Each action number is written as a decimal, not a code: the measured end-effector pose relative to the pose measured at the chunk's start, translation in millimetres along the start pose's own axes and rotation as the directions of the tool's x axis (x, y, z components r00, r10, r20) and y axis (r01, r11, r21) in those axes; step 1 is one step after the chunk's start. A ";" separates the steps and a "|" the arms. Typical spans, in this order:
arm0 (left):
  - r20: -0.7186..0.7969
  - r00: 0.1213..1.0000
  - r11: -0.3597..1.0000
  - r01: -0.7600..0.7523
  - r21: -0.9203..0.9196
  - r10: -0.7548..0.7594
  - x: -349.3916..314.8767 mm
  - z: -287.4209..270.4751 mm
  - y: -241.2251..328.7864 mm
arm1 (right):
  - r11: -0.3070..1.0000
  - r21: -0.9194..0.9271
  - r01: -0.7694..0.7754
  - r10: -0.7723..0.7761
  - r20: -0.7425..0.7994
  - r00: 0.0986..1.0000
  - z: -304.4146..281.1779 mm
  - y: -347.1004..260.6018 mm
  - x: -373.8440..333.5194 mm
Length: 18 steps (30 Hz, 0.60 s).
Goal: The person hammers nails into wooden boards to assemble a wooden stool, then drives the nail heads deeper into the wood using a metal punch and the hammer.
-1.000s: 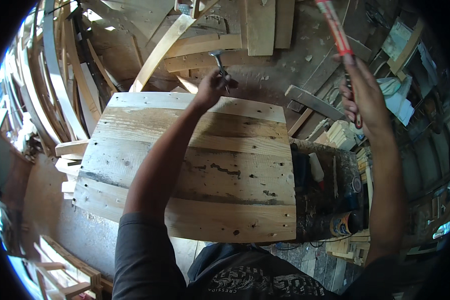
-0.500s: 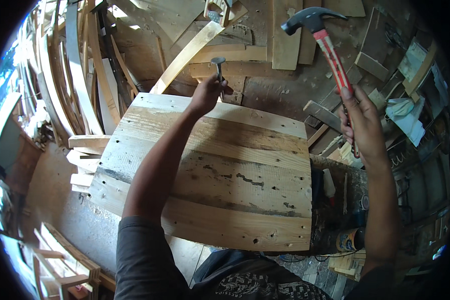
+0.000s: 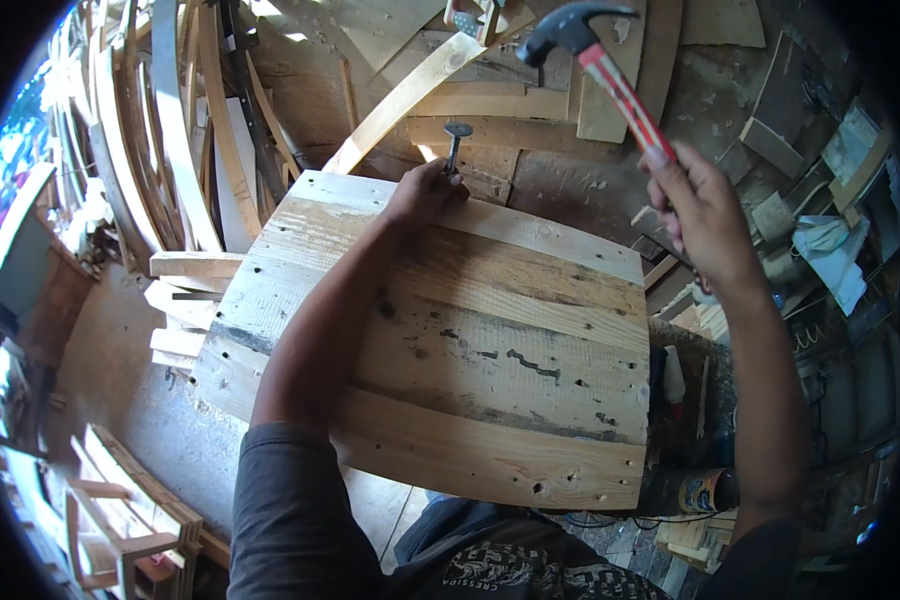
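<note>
A panel of joined wooden planks (image 3: 510, 420), with several dark nail holes and dark stains, lies in front of me. At its far edge my left hand (image 3: 425, 198) is closed around a metal punch (image 3: 453, 150) with a flat round head. The punch stands nearly upright; its lower end is hidden by my fingers. On the right, my right hand (image 3: 705, 215) grips the red and white handle of a claw hammer (image 3: 620, 85). The hammer's black head is raised above and to the right of the punch, apart from it.
Long boards (image 3: 175, 130) lean at the far left. Short wood offcuts (image 3: 185, 300) stick out beside the panel's left edge. A handsaw (image 3: 475, 20) lies at the back on a plank. A dark can (image 3: 698, 490) stands near the panel's right corner. A wooden frame (image 3: 120, 520) sits lower left.
The hammer has moved left, closer to the punch. My left hand has come down slightly at the panel's far edge, still holding the punch. The whole view has shifted a little.
</note>
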<state>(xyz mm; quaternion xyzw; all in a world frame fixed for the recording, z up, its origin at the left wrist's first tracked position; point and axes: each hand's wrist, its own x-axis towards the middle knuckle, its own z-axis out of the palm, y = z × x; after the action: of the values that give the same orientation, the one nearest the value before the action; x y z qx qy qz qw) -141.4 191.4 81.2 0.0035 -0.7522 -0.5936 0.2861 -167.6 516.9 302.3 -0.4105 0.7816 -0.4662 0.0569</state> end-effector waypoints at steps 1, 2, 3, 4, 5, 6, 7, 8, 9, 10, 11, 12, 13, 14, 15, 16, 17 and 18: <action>-0.015 1.000 0.998 -0.006 0.064 0.007 0.0 -2.0 -0.6 | 1.000 -0.008 0.019 -0.019 -0.025 1.000 1.3 -8.5 4.3; -0.033 0.999 0.991 -0.006 0.130 0.011 -1.4 -5.2 -2.9 | 0.999 -0.012 0.037 -0.038 -0.045 0.998 2.1 -15.5 10.2; -0.032 0.999 0.992 -0.003 0.127 0.007 -2.4 -3.4 0.3 | 0.997 0.027 0.077 -0.076 -0.054 0.996 -0.9 -20.7 16.8; -0.034 0.999 0.995 0.016 0.103 -0.012 -3.4 -2.0 3.6 | 0.997 0.026 0.073 -0.071 -0.051 0.996 -3.9 -26.9 23.6; -0.037 0.999 0.996 0.032 0.078 -0.029 -4.1 -0.9 8.0 | 0.983 0.088 0.159 -0.151 -0.093 0.984 -7.4 -35.2 30.0; -0.040 0.999 0.996 0.038 0.079 -0.035 -4.9 -1.3 6.7 | 0.958 0.149 0.245 -0.226 -0.136 0.965 -9.0 -42.2 37.5; -0.044 0.999 0.995 0.020 0.096 -0.016 -5.6 -1.9 5.3 | 0.958 0.153 0.242 -0.224 -0.129 0.966 -9.5 -51.4 43.9; -0.049 0.999 0.993 0.008 0.116 -0.002 -8.1 -4.5 3.1 | 0.910 0.217 0.354 -0.301 -0.243 0.922 -7.4 -60.2 50.6; -0.050 0.999 0.994 0.013 0.112 -0.007 -8.0 -2.0 7.4 | 0.849 0.254 0.464 -0.361 -0.363 0.859 -7.1 -64.7 56.8; -0.048 0.999 0.991 0.017 0.132 -0.011 -7.4 -0.4 12.1 | 0.852 0.254 0.459 -0.357 -0.360 0.862 -6.9 -61.6 68.1; -0.047 0.999 0.988 0.022 0.154 -0.015 -8.0 0.3 14.7 | 0.817 0.303 0.491 -0.368 -0.383 0.847 -7.1 -54.5 81.8; -0.048 0.999 0.988 0.026 0.151 -0.019 -8.6 -0.5 15.1 | 0.777 0.349 0.524 -0.377 -0.408 0.831 -4.9 -47.7 91.2; -0.048 0.999 0.989 0.008 0.150 0.000 -6.7 0.2 14.3 | 0.886 0.231 0.401 -0.288 -0.402 0.869 8.1 -24.5 98.9; -0.047 0.999 0.989 -0.013 0.148 0.020 -4.9 2.2 14.0 | 0.926 0.007 0.378 -0.360 -0.288 0.888 25.5 7.1 98.8; -0.022 1.000 0.991 0.018 0.131 -0.015 -3.1 13.2 23.9 | 0.896 -0.235 0.376 -0.419 -0.172 0.891 37.3 41.2 97.8; -0.024 0.999 0.991 0.024 0.135 -0.020 -7.7 10.2 22.9 | 0.816 -0.368 0.445 -0.483 -0.012 0.876 45.3 47.2 95.1; -0.036 0.999 0.981 0.030 0.193 -0.024 -9.6 8.4 20.6 | 0.704 -0.472 0.531 -0.532 0.146 0.834 50.9 54.3 91.3; -0.051 0.998 0.967 0.041 0.253 -0.029 -12.6 4.2 17.9 | 0.740 -0.515 0.433 -0.353 0.251 0.901 47.3 40.7 90.3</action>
<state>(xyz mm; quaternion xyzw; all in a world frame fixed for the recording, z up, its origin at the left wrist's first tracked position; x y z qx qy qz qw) -126.7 204.8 91.3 0.0671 -0.8150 -0.4970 0.2904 -228.6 431.2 270.9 -0.5957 0.7725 -0.1890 -0.1122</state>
